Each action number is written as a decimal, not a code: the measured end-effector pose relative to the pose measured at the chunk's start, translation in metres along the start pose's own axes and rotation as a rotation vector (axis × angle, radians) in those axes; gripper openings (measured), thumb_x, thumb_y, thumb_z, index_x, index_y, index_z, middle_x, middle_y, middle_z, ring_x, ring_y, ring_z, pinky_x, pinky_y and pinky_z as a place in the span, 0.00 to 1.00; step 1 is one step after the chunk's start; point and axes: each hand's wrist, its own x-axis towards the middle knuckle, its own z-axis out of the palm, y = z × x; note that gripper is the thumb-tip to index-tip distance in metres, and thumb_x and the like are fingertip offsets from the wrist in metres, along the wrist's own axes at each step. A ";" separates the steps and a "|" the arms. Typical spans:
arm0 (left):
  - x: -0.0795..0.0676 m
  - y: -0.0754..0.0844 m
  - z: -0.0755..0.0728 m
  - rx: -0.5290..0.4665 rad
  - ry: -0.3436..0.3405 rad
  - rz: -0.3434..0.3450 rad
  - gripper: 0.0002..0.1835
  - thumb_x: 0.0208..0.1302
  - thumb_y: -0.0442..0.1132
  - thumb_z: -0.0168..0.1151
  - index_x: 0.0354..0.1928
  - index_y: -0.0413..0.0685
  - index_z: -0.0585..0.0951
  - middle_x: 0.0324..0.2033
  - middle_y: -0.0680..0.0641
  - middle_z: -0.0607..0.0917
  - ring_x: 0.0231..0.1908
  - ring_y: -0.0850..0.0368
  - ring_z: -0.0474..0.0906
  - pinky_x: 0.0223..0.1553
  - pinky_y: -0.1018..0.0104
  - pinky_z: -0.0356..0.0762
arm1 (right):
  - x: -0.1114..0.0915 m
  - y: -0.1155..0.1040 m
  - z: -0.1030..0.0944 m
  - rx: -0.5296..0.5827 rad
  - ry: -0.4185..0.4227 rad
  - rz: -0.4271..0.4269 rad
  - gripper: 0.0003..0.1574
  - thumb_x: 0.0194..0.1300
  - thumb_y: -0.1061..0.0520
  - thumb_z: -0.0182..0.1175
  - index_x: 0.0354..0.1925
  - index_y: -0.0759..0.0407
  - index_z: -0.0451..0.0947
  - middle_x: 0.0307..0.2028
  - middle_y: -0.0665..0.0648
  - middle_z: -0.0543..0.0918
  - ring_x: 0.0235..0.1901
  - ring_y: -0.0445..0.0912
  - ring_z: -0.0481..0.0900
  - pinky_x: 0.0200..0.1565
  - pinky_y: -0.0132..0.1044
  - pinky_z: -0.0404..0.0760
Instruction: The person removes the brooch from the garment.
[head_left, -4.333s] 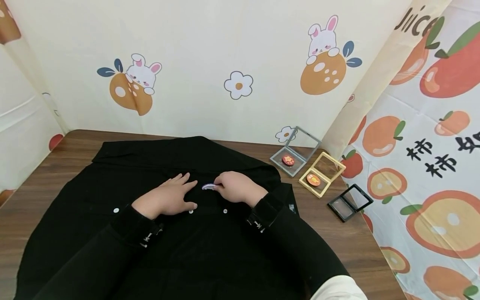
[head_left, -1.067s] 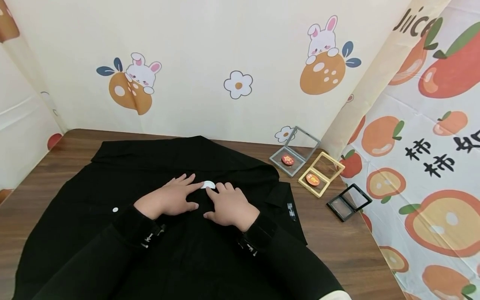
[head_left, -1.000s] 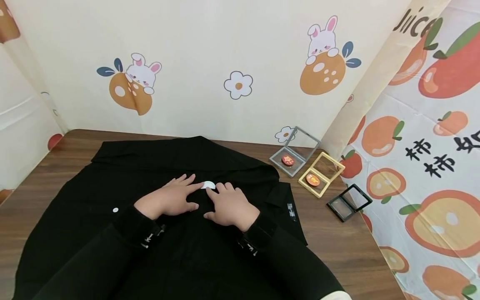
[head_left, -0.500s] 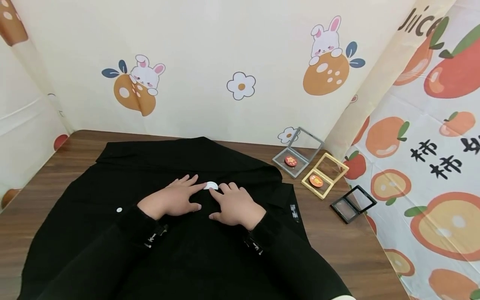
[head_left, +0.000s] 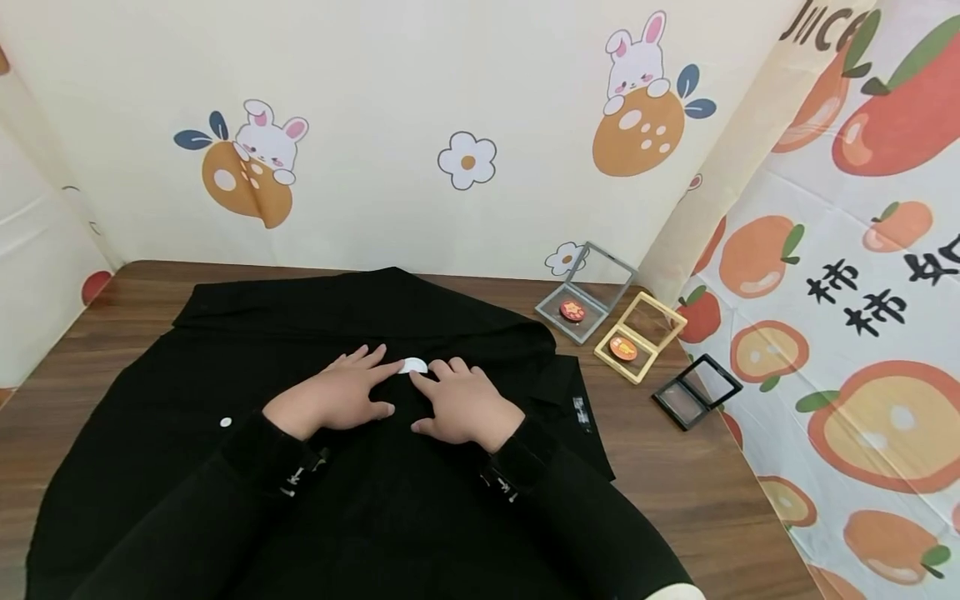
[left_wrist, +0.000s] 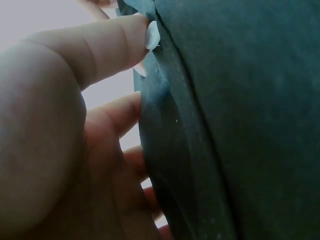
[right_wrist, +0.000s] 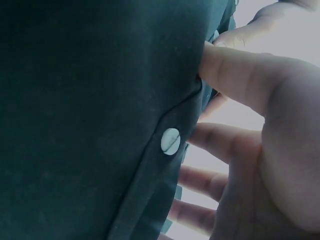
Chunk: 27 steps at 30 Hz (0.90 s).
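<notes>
A black button-up shirt [head_left: 450,500] lies spread on the wooden table. A small white oval-looking piece [head_left: 413,366] lies on it, its lower part showing no detail. My left hand [head_left: 333,396] rests on the cloth with fingers spread, index fingertip at the piece's left edge. From the right, my right hand [head_left: 465,404] lies flat on the shirt, its index fingertip against the piece's lower right edge. In the left wrist view a white button [left_wrist: 153,35] sits by the thumb tip. Another white button [right_wrist: 170,141] shows beside the right fingers in the right wrist view.
Right of the shirt stand three open cases with see-through lids: a grey case [head_left: 551,312] with a red oval badge [head_left: 572,311], a yellow case [head_left: 637,377] with an orange oval badge [head_left: 622,348], and a black case [head_left: 681,408]. A printed cloth backdrop [head_left: 375,217] rises behind the table [head_left: 675,500].
Earlier my right hand pinched the small white piece above the shirt. It has let go, and both index fingers now touch the piece on the cloth. Lately only the head view has shifted slightly.
</notes>
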 end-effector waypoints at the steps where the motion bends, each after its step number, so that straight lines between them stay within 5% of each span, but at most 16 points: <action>1: 0.000 0.000 0.000 0.001 0.002 0.001 0.39 0.75 0.54 0.61 0.81 0.52 0.61 0.79 0.32 0.52 0.77 0.28 0.43 0.72 0.29 0.43 | 0.000 0.000 -0.001 -0.001 -0.003 0.003 0.49 0.71 0.25 0.53 0.82 0.38 0.54 0.77 0.52 0.60 0.73 0.52 0.60 0.68 0.53 0.67; 27: -0.003 0.005 0.000 -0.008 -0.008 -0.015 0.38 0.74 0.53 0.62 0.80 0.51 0.62 0.79 0.32 0.53 0.77 0.29 0.44 0.73 0.30 0.43 | 0.003 -0.001 -0.005 -0.023 -0.020 0.007 0.48 0.71 0.26 0.55 0.81 0.38 0.57 0.76 0.52 0.62 0.70 0.51 0.64 0.65 0.50 0.71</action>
